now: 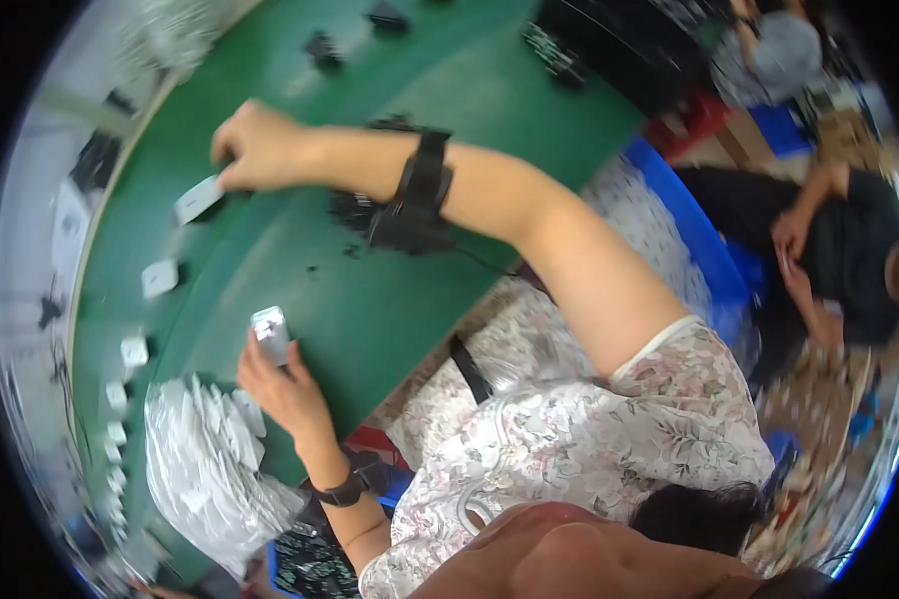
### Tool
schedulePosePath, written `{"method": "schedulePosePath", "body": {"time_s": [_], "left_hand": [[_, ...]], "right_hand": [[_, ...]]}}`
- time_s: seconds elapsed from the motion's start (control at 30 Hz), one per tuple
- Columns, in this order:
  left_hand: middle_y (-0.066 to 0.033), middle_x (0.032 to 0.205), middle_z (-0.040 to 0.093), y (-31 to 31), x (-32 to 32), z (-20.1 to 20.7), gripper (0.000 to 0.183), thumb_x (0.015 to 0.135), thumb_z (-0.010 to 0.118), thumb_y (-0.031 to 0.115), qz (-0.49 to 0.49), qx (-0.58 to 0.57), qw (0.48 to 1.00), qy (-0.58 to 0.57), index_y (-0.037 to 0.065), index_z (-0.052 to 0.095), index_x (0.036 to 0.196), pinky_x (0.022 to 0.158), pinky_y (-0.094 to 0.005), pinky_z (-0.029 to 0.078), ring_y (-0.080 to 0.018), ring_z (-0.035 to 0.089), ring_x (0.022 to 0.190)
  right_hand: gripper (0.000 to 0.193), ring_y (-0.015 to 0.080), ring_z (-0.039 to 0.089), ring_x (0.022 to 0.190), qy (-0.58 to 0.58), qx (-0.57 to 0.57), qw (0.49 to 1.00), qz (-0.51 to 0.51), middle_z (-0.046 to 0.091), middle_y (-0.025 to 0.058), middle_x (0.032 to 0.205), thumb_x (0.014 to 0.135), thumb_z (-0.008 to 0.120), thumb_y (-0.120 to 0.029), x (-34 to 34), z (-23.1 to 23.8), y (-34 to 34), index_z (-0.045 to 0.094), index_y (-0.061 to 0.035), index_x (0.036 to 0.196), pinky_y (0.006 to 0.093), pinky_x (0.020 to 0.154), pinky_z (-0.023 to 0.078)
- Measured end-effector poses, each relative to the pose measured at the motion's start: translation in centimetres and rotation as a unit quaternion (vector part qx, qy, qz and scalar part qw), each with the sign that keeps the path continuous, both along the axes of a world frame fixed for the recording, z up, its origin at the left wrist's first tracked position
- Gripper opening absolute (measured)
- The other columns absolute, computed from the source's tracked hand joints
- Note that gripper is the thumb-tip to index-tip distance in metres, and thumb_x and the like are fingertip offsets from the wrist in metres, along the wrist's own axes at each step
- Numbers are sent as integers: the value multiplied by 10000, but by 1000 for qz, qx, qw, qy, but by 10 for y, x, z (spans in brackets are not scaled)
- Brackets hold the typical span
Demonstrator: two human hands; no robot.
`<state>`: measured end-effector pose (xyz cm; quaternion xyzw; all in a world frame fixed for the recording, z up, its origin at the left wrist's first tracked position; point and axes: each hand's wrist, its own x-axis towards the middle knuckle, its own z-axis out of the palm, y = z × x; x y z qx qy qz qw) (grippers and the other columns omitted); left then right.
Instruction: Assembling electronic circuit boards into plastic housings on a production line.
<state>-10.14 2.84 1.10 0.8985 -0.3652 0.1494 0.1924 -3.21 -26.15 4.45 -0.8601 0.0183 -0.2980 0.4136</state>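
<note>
My left hand (282, 387) is closed around a small shiny pale box-shaped piece (269, 327) at the near side of the green table. Stretched far across the table, my right hand (262, 148) has its fingers curled round a dark gap. What they grip there, if anything, is hidden. Its thumb side meets the corner of a small white box (198, 202). Another white box (160, 279) stands nearer, in a curved row with several more. Black straps circle both my forearms. Beside my left hand lies a clear plastic bag (210, 464) full of flat white pieces.
Small black parts (355, 210) lie under my right forearm, and black blocks (323, 50) stand farther off. A black crate (619, 50) sits at the table's far right. Right of the table is a blue bin (694, 215). A co-worker (849, 240) sits at the right.
</note>
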Motion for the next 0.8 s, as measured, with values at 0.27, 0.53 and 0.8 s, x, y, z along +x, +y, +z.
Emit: {"method": "schedulePosePath", "body": {"time_s": [0.27, 0.53, 0.8], "left_hand": [[-148, 1183, 585, 40, 18, -18, 390, 876, 627, 82, -77, -76, 990, 90, 16, 540, 1250, 938, -391, 407, -290, 544, 1081], [-127, 1177, 605, 50, -7, -21, 382, 848, 620, 9, -96, -53, 990, 83, -3, 547, 1223, 952, -388, 398, -283, 550, 1080], [-107, 1170, 605, 14, -28, -26, 416, 789, 645, -26, -167, -78, 975, 123, 15, 579, 1198, 967, -372, 386, -281, 521, 1097]], "right_hand": [[483, 240, 540, 933, -82, -164, 981, -62, 561, 44, 906, 677, 693, -459, -160, -56, 139, 587, -93, 973, 405, 820, 442], [184, 221, 523, 895, -12, -277, 960, -46, 551, 42, 880, 710, 615, -172, -187, -64, 140, 598, -53, 849, 320, 794, 460], [323, 288, 595, 917, -30, 29, 999, -34, 622, 104, 962, 726, 723, -170, -190, -59, 96, 645, -53, 1017, 370, 761, 495]]}}
